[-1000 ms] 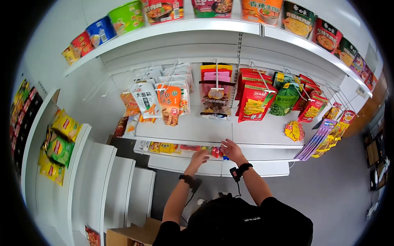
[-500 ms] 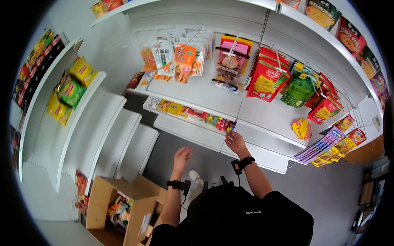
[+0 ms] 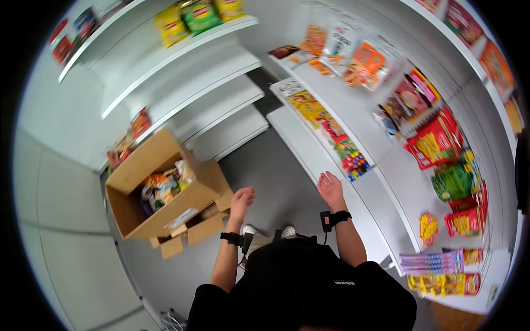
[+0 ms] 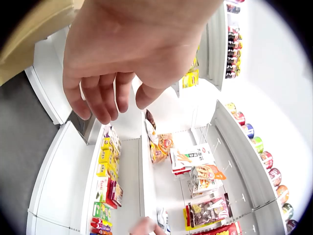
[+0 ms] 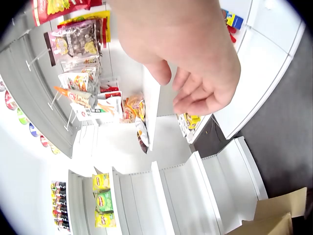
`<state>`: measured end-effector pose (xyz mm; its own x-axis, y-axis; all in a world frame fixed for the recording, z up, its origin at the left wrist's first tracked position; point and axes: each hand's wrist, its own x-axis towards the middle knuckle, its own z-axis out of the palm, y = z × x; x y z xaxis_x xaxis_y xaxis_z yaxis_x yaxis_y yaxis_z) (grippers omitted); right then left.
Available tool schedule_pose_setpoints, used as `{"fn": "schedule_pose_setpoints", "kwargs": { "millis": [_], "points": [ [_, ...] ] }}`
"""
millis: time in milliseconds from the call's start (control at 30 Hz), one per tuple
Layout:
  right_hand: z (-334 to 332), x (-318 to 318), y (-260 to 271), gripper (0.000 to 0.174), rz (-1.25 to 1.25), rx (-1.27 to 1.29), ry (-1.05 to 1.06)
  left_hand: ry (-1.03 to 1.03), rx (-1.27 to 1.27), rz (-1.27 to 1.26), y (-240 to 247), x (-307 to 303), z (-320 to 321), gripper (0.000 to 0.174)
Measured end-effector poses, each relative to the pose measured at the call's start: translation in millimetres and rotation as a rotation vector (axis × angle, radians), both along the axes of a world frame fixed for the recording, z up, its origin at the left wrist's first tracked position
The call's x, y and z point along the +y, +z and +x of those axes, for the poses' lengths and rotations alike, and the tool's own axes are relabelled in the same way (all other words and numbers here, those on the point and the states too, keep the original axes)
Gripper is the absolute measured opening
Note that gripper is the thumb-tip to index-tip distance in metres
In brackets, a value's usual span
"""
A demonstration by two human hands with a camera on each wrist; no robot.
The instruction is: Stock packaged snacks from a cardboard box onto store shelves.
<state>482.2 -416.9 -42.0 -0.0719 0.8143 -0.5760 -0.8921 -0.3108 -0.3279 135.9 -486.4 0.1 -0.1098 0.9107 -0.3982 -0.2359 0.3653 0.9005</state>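
My left hand [image 3: 242, 202] hangs over the floor with loosely bent fingers and holds nothing. To its left stands an open cardboard box [image 3: 190, 207] with several snack bags [image 3: 164, 186] inside. In the left wrist view the same hand [image 4: 129, 58] shows bare fingers hanging down. My right hand [image 3: 330, 188], also holding nothing, is near the lower shelf, its fingers close to a row of small colourful packets [image 3: 353, 160]. The right wrist view shows that hand [image 5: 195, 63] with fingers relaxed and slightly bent.
A white shelf unit on the right carries red snack bags [image 3: 436, 138], a green bag [image 3: 452, 182] and purple packs [image 3: 430, 262]. Stepped shelves at the back left hold yellow and green chip bags [image 3: 200, 15]. Grey floor [image 3: 259, 165] lies between box and shelves.
The view has swung left, bringing the cardboard box fully into sight. My hands have drawn apart, the left away from the shelf. Neither has picked anything up.
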Motion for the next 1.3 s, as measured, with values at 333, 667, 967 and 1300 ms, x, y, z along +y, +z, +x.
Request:
{"fn": "schedule_pose_setpoints", "kwargs": {
  "millis": [333,667,967,1300],
  "points": [
    [-147.6,42.2,24.2,0.018,-0.008,-0.072,0.332,0.363,-0.004,-0.026,7.2,-59.9,-116.6,0.022],
    [-309.0,58.9,30.3,0.019,0.009,-0.120,0.551,0.625,-0.040,-0.026,-9.7,-90.7,-267.5,0.021],
    [-420.6,59.4,26.9,0.018,-0.047,-0.142,0.680,0.696,-0.021,-0.075,-21.1,-117.1,-350.8,0.025],
    [-517.4,108.4,36.8,0.019,0.007,-0.205,0.885,0.840,-0.162,-0.045,-20.8,-101.9,-384.9,0.026]
  ]
}}
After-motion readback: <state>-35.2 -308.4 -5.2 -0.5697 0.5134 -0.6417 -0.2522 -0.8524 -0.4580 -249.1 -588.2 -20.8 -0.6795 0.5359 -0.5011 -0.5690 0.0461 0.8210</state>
